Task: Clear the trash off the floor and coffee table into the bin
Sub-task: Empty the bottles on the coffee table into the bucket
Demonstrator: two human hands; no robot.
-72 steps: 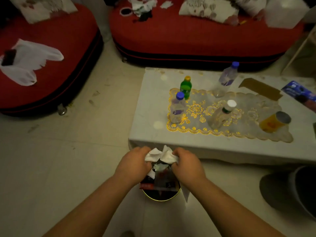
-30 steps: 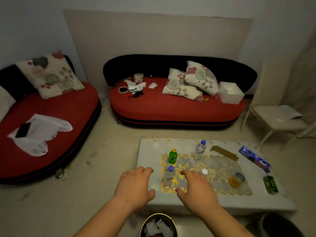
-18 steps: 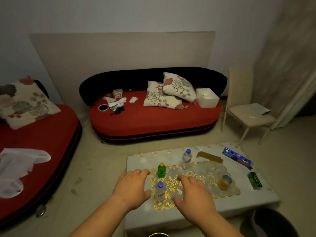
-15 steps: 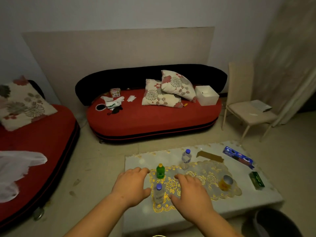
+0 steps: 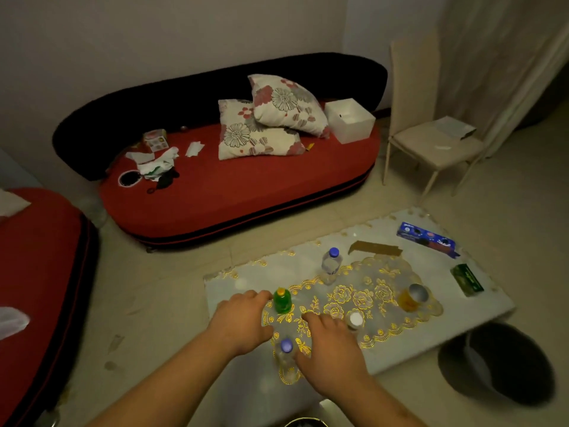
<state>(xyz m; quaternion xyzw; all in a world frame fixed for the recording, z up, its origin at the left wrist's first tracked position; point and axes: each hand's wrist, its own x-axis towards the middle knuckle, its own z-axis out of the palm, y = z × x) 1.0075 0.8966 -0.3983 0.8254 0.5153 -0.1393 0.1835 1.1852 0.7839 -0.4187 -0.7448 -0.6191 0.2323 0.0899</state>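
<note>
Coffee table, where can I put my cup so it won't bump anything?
The coffee table's near right corner is bare, between the yellow can, the green box and the edge. The left end is crowded: green bottle, near blue-capped bottle, white-capped bottle.

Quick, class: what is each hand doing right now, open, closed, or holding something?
Left hand: open, holding nothing, beside the green bottle.
Right hand: open, holding nothing, over the lace mat.

left hand (image 5: 243, 318) and right hand (image 5: 329, 349) freed of tissues, raised from bin (image 5: 303, 423) to above coffee table (image 5: 234, 283)
</note>
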